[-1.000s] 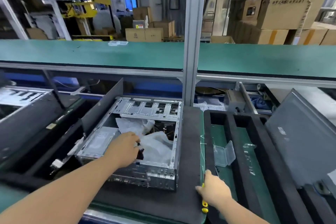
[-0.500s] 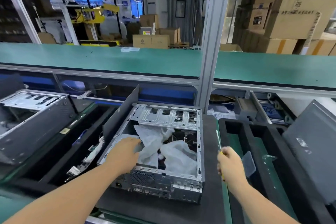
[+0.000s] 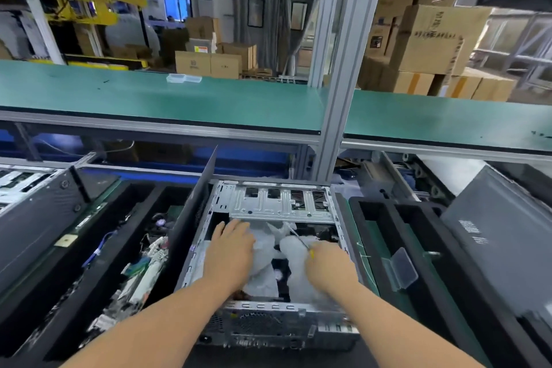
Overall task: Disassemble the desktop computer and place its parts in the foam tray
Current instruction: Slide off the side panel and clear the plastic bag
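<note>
Head view, inspector's entry. Where is the unit?

— Desktop computer [image 3: 268, 320] lies on its side, lid off, on a dark mat on the desk [image 3: 343, 358], directly before the person. Drive cage [image 3: 280, 202] sits at its far end. White plastic wrap [image 3: 286, 251] fills the interior.

— Left hand?

— Left hand [image 3: 231, 251] is inside the case, palm down, fingers extended and resting on the wrap. It grips nothing.

— Right hand?

— Right hand [image 3: 327, 267] is also inside the case, fingers curled round a screwdriver [image 3: 301, 240] with a yellow handle; the shaft points away from the person, over the wrap.

— The foam tray?

— Black foam tray [image 3: 391, 248] lies just right of the case. A clear plastic box [image 3: 401, 269], lid open, rests in one compartment.

— Anything else?

— A second tray [image 3: 98, 248] on the left holds cables and small parts; I cannot identify them singly. A grey panel [image 3: 501, 248] leans at the far right. A green shelf [image 3: 179, 98] runs above.
</note>
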